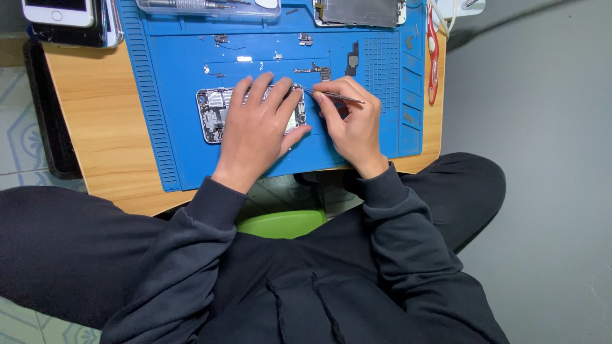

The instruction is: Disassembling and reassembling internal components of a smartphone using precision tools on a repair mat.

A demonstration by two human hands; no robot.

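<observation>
Head view: opened silver phone shell (213, 113), innards bared, mid blue mat (280, 156); left hand (258, 127) flat, unclenched; right hand (350, 124) fingers pinching thin metal tweezers (333, 95).

Dark charcoal sweatshirt, long sleeves with ribbed cuffs at the wrists, matching dark trousers, bare hands

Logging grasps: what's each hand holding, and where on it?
Right hand pinches metal tweezers around mid-shaft. Left hand grips nothing; it lies flat on the opened phone.
</observation>
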